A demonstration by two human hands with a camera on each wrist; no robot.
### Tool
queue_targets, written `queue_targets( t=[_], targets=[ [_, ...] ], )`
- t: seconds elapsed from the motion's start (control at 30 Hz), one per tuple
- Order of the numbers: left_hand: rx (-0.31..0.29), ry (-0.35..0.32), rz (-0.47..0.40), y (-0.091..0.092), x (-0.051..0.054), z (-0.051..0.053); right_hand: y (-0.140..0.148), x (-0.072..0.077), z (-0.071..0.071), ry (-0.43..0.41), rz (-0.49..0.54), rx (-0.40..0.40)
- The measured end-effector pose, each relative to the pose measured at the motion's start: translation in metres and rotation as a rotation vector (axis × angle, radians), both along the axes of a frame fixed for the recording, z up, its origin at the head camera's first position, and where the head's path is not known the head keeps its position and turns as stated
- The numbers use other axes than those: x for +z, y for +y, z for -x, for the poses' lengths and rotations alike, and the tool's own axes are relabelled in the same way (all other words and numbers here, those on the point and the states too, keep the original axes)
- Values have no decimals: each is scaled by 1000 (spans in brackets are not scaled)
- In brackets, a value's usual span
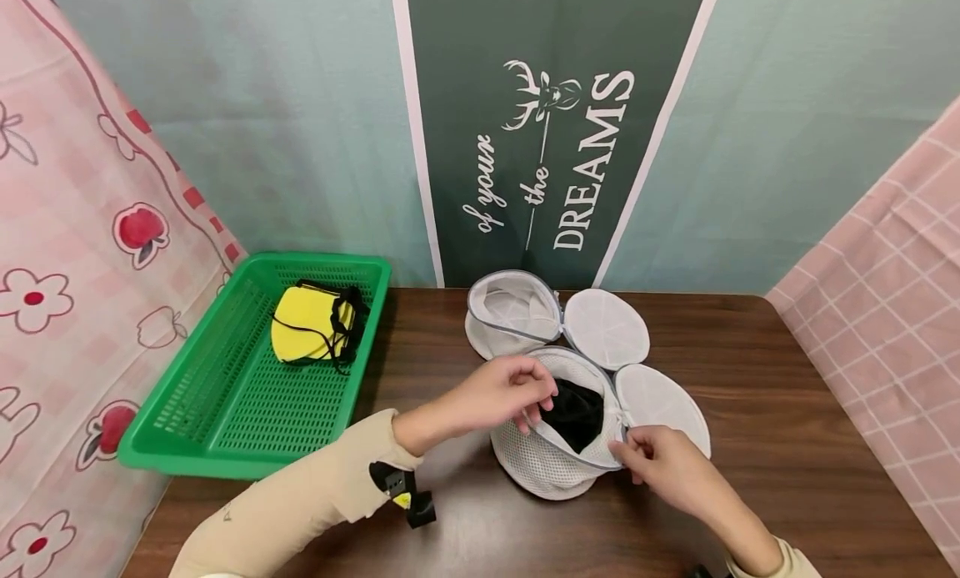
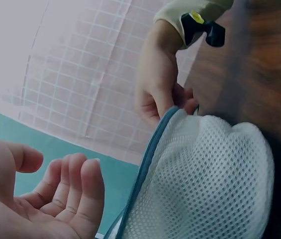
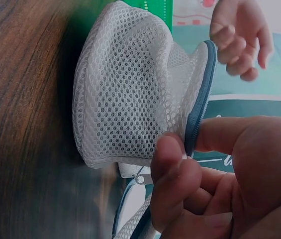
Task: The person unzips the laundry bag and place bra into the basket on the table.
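Note:
A round white mesh laundry bag [image 1: 542,461] stands on the table with its zippered lid [image 1: 664,401] folded back to the right. Inside lies a black cloth item [image 1: 576,415], its exact kind unclear. My right hand [image 1: 663,461] pinches the bag's grey-blue zipper rim [image 3: 200,107] at the near right, between thumb and fingers. Over the left side of the opening hovers my left hand [image 1: 506,392]. Its fingers are loosely bent and hold nothing, as the left wrist view shows beside the mesh wall [image 2: 205,174].
Behind it, a second mesh bag [image 1: 491,334] stands with its lid [image 1: 606,329] laid open. A green plastic basket [image 1: 191,378] at left holds a yellow item with black straps [image 1: 303,324]. The wooden table [image 1: 795,394] ends at a hanging cloth backdrop [image 1: 315,128].

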State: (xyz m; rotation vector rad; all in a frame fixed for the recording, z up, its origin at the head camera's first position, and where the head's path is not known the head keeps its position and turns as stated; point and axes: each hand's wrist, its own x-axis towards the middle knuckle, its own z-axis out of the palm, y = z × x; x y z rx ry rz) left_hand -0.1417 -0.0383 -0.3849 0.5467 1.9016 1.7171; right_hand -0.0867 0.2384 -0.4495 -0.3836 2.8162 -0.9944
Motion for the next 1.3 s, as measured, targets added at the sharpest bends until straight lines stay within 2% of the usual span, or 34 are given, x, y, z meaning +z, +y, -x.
queue_targets(
  t=[0.17, 0.3, 0.5, 0.6, 0.7, 0.8, 0.9, 1.03, 1.3],
  targets=[
    [-29, 93, 125, 11, 2, 15, 0, 2, 0, 27, -2, -2],
    [-69, 201, 269, 18, 2, 28, 0, 3, -1, 35, -7, -3],
    [-187, 435, 481, 29, 13, 47, 0, 4, -1, 46, -14, 0],
    [-256, 497, 578, 36, 18, 52, 0, 5, -1, 54, -22, -2],
    [-338, 532, 659, 42, 17, 55, 1, 5, -2, 57, -28, -2],
    [-409, 578, 714, 48, 9, 55, 0, 5, -2, 53, -32, -3],
    [-459, 643, 792, 55, -1, 54, 0, 6, -2, 43, -37, 0],
    [-523, 686, 901, 62, -8, 51, 0, 8, -2, 25, -41, 4],
    [-615, 704, 975, 71, -3, 52, -1, 10, -1, 17, -42, 13]
  ],
)
